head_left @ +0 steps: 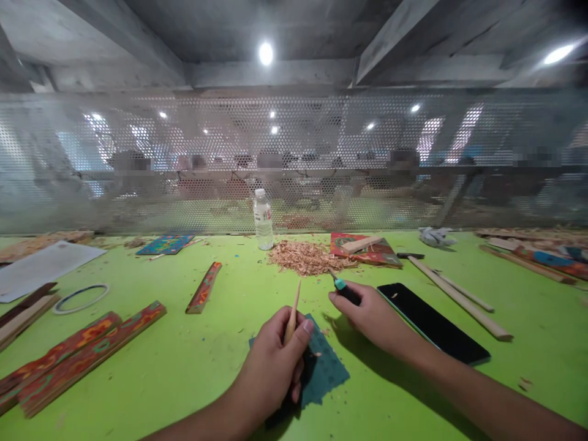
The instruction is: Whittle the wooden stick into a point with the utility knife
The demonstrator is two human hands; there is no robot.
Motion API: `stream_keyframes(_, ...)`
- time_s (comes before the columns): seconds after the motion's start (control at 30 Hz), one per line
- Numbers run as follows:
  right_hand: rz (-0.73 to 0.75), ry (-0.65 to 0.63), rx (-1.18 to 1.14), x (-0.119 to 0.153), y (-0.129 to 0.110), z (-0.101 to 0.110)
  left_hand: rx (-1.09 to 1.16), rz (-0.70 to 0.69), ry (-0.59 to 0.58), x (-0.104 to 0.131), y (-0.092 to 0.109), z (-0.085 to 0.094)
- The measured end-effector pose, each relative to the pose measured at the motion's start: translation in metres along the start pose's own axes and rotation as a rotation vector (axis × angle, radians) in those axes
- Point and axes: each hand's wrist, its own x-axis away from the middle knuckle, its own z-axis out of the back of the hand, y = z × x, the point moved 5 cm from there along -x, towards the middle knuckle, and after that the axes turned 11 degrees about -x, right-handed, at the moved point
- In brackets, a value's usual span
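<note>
My left hand (pixel 275 361) is closed around a slim wooden stick (pixel 293 318), whose tapered tip points up and away from me. Beneath that hand lies a dark teal cloth or mat (pixel 328 370) with a few shavings on it. My right hand (pixel 367 309) grips a carving knife (pixel 346 291) with a black and turquoise handle. Its short blade points toward a heap of wood shavings (pixel 305 257) and is apart from the stick. Part of the knife handle is hidden by my fingers.
A water bottle (pixel 263 220) stands behind the shavings. Right of my right hand lie a black phone (pixel 434 321) and a wooden rod (pixel 459 297). Painted wooden strips (pixel 92 358) and a tape ring (pixel 82 298) lie at left. A perforated metal screen (pixel 294 159) closes off the table's back.
</note>
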Motion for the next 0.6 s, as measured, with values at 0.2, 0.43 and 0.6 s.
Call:
stream_keyframes(0.2,-0.018,-0.004,-0.015,0.0,-0.001,0.0,-0.34,-0.016,0.038,-0.003,0.018,0.015)
stream_keyframes(0.43,-0.044,0.0,-0.073,0.001,0.002,-0.001,-0.816,-0.087,0.058,-0.015,0.046,0.069)
stream_keyframes(0.6,-0.102,0.038,-0.165,-0.002,0.01,0.001,-1.058,0.021,-0.003,-0.011,0.042,0.079)
